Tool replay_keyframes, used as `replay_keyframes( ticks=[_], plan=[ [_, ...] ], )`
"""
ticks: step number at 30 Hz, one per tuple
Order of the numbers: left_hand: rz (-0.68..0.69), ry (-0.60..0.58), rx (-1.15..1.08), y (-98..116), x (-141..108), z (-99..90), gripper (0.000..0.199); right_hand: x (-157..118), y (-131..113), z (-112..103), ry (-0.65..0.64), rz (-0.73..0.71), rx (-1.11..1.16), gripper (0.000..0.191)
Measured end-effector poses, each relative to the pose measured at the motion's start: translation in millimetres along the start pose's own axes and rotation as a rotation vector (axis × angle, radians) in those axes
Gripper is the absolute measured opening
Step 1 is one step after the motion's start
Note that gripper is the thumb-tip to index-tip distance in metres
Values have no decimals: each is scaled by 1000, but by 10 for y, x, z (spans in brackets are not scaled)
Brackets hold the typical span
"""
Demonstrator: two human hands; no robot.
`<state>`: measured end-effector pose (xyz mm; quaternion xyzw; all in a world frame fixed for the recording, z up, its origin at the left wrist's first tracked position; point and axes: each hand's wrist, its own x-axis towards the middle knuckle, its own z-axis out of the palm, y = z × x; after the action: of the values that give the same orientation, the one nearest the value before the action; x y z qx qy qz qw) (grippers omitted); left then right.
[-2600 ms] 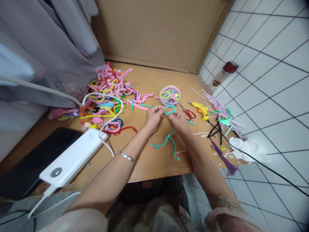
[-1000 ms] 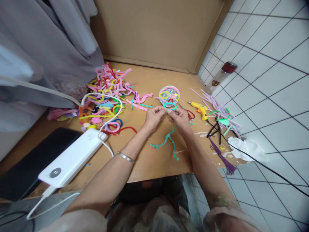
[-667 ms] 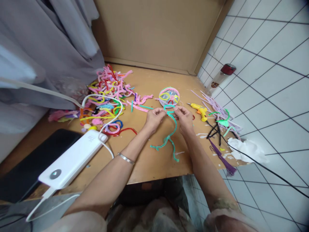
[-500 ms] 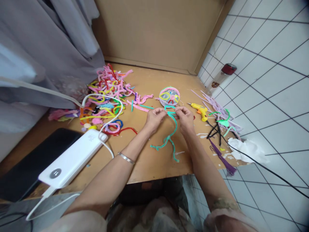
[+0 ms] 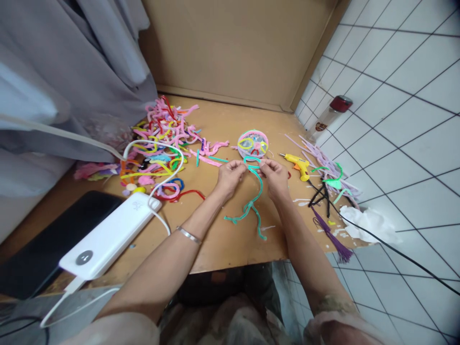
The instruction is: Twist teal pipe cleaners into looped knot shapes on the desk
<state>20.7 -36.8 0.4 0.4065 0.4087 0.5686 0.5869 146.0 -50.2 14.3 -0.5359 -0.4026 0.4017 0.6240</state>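
Observation:
A teal pipe-cleaner figure [image 5: 259, 189] has a loop at its top and a stem that runs down to branching ends on the table. My left hand [image 5: 231, 176] pinches the left side of the loop. On its right side, the fingers of my right hand [image 5: 275, 177] are closed on the same loop. Just beyond the fingertips lies a round disc [image 5: 253, 143] with a pink rim and yellow, red and pink shapes.
Tangled coloured pipe cleaners [image 5: 168, 129] lie at the left, near a white power bank [image 5: 109, 235] with its cable. A yellow glue gun [image 5: 297, 164], lilac strips [image 5: 314, 151], a purple tassel [image 5: 332, 239] and crumpled tissue [image 5: 366, 224] are at the right.
The loop between my fingers has become rounder and more oval. Both hands have stayed almost in the same place.

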Motion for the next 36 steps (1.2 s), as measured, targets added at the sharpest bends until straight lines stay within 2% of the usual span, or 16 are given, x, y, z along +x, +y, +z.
replay_keyframes(
  ticks=[7,18,28,36],
  plan=[
    [-1,-17,6,-4,-10,9,11,-3,-7,-10,22,-41,-32,28],
    [-13,-45,8,13,-54,44,13,49,2,-20,64,-52,-50,12],
    [7,-21,-21,-12,-11,13,10,35,-9,-35,-18,-21,1,25],
    [-16,-35,-19,27,-46,43,12,50,-7,-45,18,-32,-23,21]
  ],
)
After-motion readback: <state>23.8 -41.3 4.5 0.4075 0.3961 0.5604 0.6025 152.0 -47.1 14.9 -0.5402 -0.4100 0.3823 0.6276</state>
